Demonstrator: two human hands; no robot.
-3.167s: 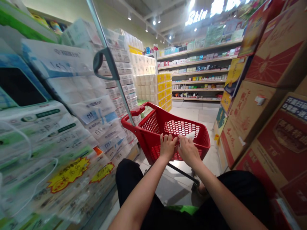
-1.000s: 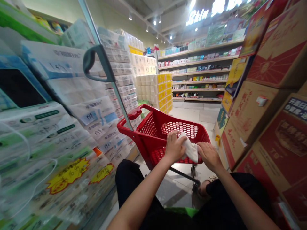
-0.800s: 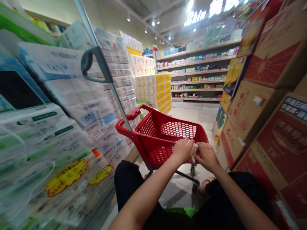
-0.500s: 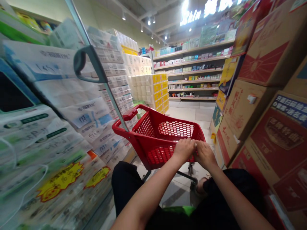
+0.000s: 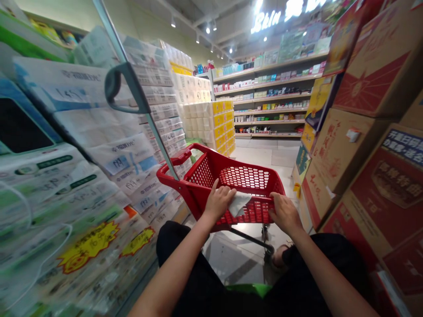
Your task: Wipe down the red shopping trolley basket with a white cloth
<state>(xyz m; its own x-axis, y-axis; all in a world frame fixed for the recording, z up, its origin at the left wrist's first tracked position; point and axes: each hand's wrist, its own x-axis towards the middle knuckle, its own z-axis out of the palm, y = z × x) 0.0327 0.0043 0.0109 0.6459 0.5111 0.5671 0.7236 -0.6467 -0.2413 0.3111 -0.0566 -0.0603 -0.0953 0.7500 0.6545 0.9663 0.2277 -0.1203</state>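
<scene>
Between wrapped packs (image 5: pixel 120 158) and stacked cartons (image 5: pixel 339 147), a person's left hand (image 5: pixel 217 203) grasps a white cloth (image 5: pixel 240 204) draped over the near rim of a red shopping cart (image 5: pixel 193 196); the right hand (image 5: pixel 286 214) clasps the rim farther along. Work with the cloth appears under way; how much is done or left cannot be told.

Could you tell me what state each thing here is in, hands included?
Left hand: holding the cloth
Right hand: curled over the cart's rim
Cloth: bunched, against the rim
Cart: upright
Boxes: stacked
Shelves: stocked
Sign: lit
</scene>
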